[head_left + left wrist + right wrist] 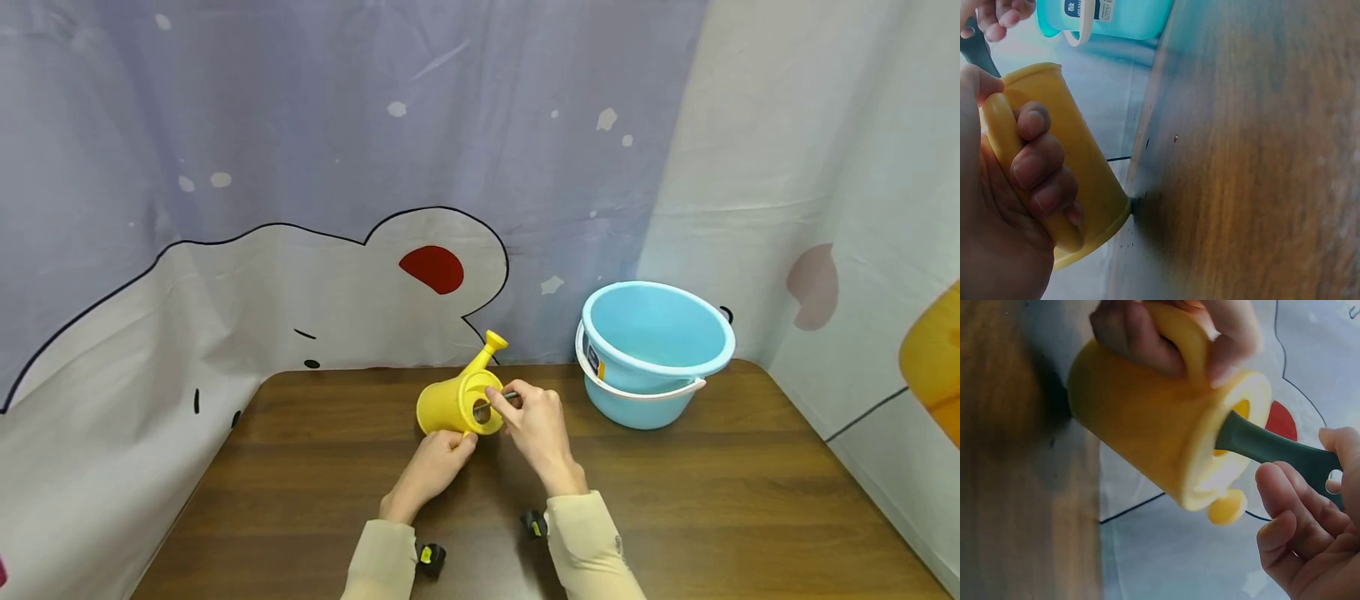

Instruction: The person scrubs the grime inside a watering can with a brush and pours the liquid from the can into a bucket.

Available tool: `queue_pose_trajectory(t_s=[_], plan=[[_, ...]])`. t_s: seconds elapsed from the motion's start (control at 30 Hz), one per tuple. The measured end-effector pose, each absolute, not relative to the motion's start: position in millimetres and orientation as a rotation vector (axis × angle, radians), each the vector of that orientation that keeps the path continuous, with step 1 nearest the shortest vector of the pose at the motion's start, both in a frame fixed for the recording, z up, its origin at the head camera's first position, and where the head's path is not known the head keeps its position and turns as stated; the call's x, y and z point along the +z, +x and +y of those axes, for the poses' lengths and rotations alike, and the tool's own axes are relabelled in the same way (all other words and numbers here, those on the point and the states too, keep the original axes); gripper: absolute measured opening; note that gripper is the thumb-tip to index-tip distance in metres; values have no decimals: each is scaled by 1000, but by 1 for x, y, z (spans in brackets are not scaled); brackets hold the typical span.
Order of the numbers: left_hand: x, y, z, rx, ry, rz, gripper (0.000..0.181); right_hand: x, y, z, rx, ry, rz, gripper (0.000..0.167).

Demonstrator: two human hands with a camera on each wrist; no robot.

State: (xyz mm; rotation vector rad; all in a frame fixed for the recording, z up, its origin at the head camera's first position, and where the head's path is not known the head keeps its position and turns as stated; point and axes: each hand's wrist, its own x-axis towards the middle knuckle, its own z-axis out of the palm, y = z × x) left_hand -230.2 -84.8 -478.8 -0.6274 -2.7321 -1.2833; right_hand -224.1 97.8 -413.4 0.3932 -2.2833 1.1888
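Note:
A yellow watering can (pixel 442 407) is tilted over the table, its opening facing me and its spout pointing up and away. My left hand (pixel 433 467) grips the can's loop handle (pixel 1002 128), fingers curled round it. Between the thumb and fingers of my right hand (pixel 538 425) is the dark green handle (pixel 1272 445) of a tool, with a hole near its end. That handle reaches into the can's opening. The tool's other end is inside the can and hidden, so its kind cannot be told.
A light blue bucket (pixel 637 408) with a white carrying handle stands at the back right of the brown wooden table (pixel 712 517). A printed curtain (pixel 300 125) hangs behind the table and along its sides.

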Motion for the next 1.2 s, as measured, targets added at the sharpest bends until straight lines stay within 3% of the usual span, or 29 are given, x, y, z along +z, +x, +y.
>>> queue_pose_trajectory(t_s=[0.43,0.87,1.2], plan=[[-480,-231,-84,-1292,-630,-2735,48,-426,-227,90,1164,403,-2415,25],[-480,-230,-86,-1300,-633,-2727,49,-409,-222,101,1225,398,-2332,18],[-481,-232,-85,-1290,-631,-2736,48,-420,-228,101,1232,373,-2360,24]])
